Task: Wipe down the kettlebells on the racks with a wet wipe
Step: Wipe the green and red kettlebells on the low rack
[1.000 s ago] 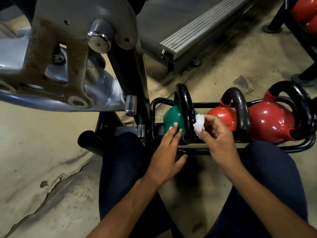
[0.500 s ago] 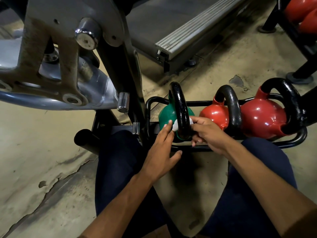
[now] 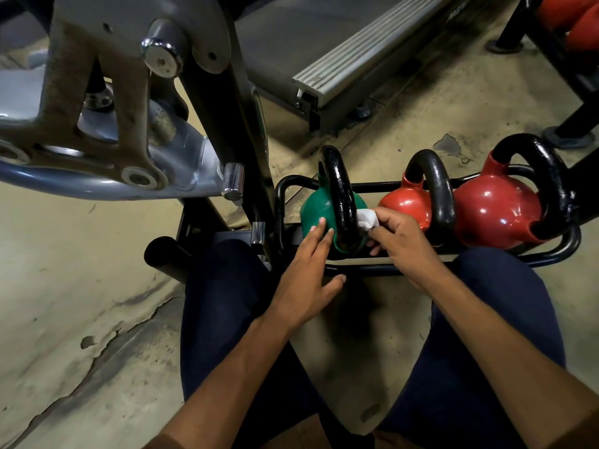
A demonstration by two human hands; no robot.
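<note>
A green kettlebell [image 3: 316, 211], black handle [image 3: 341, 192], white wipe [image 3: 366, 218].

A crumpled white wet wipe [image 3: 367, 218] is pressed to the green kettlebell [image 3: 316, 211]; right of it, a small red kettlebell [image 3: 405, 204] and a large red kettlebell [image 3: 492, 215] are racked.

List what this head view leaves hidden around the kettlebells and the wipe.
All in the head view:
Wet wipe: mostly bunched inside the right hand; its size is hidden.
Green kettlebell: lower front covered by its black handle and the left hand.
Small red kettlebell: lower side behind the right hand.
Red kettlebells, top right: cut off by the frame edge.
</note>
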